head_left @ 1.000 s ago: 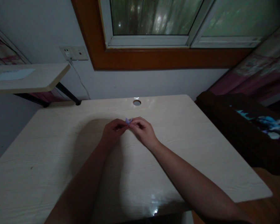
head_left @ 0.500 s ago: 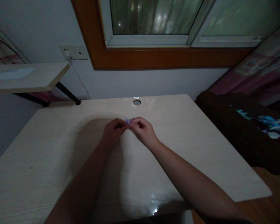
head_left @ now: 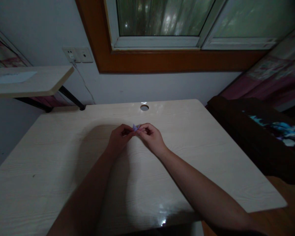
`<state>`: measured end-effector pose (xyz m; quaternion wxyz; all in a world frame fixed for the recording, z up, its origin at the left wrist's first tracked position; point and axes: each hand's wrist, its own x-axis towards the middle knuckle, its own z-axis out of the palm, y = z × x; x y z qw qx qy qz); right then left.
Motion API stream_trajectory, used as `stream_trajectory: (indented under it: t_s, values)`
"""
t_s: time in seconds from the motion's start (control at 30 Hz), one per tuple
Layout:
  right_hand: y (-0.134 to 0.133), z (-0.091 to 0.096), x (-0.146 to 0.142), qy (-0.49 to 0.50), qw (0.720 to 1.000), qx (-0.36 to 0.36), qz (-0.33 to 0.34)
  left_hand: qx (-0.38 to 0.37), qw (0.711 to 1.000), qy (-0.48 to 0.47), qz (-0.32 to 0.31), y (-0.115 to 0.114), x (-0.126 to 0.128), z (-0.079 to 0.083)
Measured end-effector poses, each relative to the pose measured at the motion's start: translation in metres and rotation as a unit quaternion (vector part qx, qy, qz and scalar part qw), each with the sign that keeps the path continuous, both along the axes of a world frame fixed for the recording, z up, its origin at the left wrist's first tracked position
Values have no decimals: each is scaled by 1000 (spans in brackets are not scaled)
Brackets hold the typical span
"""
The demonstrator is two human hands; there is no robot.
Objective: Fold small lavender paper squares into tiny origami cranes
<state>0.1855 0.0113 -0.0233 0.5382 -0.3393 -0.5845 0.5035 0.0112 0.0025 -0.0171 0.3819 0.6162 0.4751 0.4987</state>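
Observation:
A small piece of folded purple paper (head_left: pixel 135 127) with pointed tips is pinched between my two hands, over the far middle of the table. My left hand (head_left: pixel 118 139) grips its left side between thumb and fingers. On the right side, the thumb and forefinger of my right hand (head_left: pixel 152 137) are closed on it too. The fingertips of both hands nearly meet and cover much of the paper, so its full shape is hidden.
The pale wood-grain table (head_left: pixel 186 157) has a round cable hole (head_left: pixel 144 107) near its back edge. A raised shelf (head_left: pixel 49 80) on black legs stands at the back left. Behind are a wall socket (head_left: pixel 77 55) with a cord and a window (head_left: pixel 159 19). A dark brown piece of furniture (head_left: pixel 236 131) is at the right.

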Motion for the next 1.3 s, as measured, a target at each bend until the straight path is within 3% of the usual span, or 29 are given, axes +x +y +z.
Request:
stream_trajectory:
  t_s: [0.67, 0.97, 1.3]
  values:
    - [3, -1, -2, 16, 998, 8, -55, 28, 999, -32, 26, 3, 0, -7]
    - [-1, -2, -2, 5, 998, 39, -58, 95, 994, 47, 15, -2, 0, 1]
    - [-6, 9, 3, -80, 986, 113, -97, 134, 986, 93, 14, -1, -1, 1]
